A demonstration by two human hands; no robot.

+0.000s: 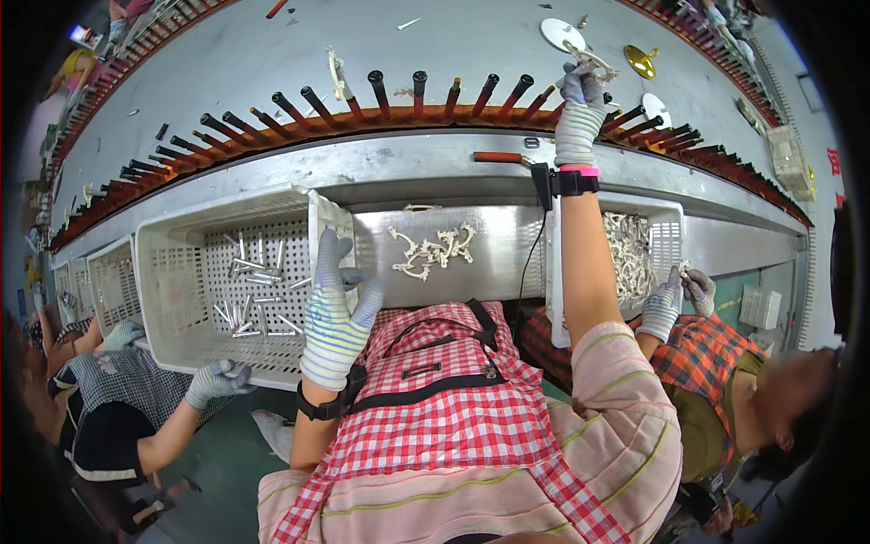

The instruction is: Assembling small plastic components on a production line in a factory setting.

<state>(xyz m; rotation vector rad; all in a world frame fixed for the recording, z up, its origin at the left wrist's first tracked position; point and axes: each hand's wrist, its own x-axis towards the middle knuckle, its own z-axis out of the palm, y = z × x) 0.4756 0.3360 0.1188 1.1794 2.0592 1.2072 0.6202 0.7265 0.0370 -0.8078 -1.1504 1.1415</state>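
Observation:
My right hand (580,113), in a grey knit glove, reaches far up to the row of dark pegs (417,91) on the curved conveyor rail and is shut on a cream ornate metal piece (594,63). My left hand (333,313), in a striped glove, hovers with fingers spread and nothing in it, by the right rim of a white perforated basket (172,299) holding several silver pins (254,295). Several cream ornate pieces (433,250) lie on the steel shelf in front of me.
A second white basket (666,227) at right holds many cream pieces; a co-worker's gloved hands (675,299) reach into it. Another person's gloved hand (217,381) rests at the left basket's front. White discs (562,34) and a gold disc (642,62) lie beyond the pegs.

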